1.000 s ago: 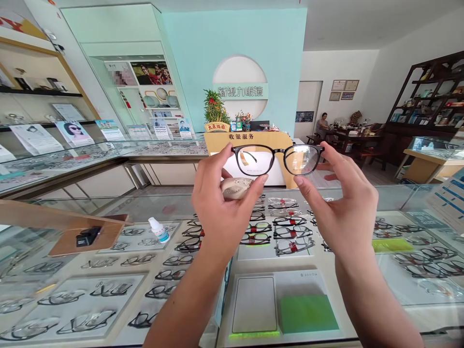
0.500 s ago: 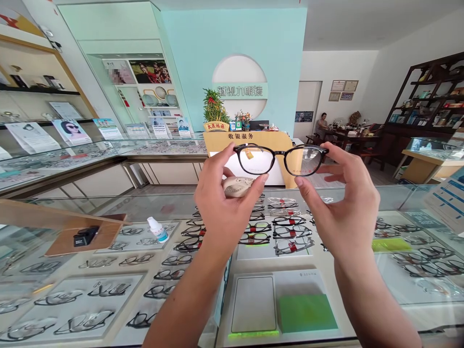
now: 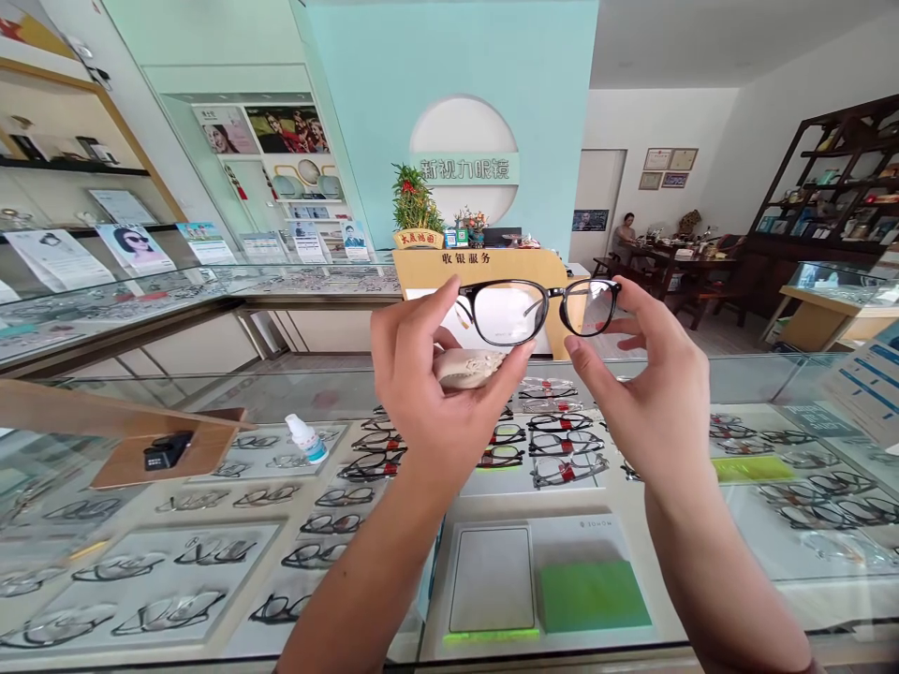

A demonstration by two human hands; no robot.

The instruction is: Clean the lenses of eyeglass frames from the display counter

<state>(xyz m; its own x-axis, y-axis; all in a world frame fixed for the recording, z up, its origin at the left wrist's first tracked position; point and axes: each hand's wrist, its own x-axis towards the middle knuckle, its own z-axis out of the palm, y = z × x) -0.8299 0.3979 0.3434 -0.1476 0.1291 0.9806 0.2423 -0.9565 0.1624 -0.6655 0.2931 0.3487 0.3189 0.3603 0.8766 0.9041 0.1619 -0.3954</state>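
Note:
A pair of black-rimmed glasses [image 3: 555, 292] is raised in front of me above the glass counter. My left hand [image 3: 435, 365] pinches its left end between thumb and fingers. The right end is gripped by my right hand [image 3: 664, 384], its index finger at the frame's corner and the thumb below the rim. The glasses are angled, so the left lens looks larger than the right one. Tucked in my left palm is a rounded whitish thing [image 3: 467, 368], partly hidden by the fingers; I cannot tell whether it is a bunched cloth.
Rows of glasses [image 3: 566, 445] lie in the glass display counter [image 3: 337, 374]. A white spray bottle [image 3: 307, 438] stands left, near a wooden board [image 3: 147, 459] with a black device. A green box [image 3: 596, 596] lies in front. A person [image 3: 625, 234] sits far back right.
The glasses have turned, the left lens looking larger and the right one narrower, and a temple arm now shows behind the left lens. My right hand has shifted slightly left.

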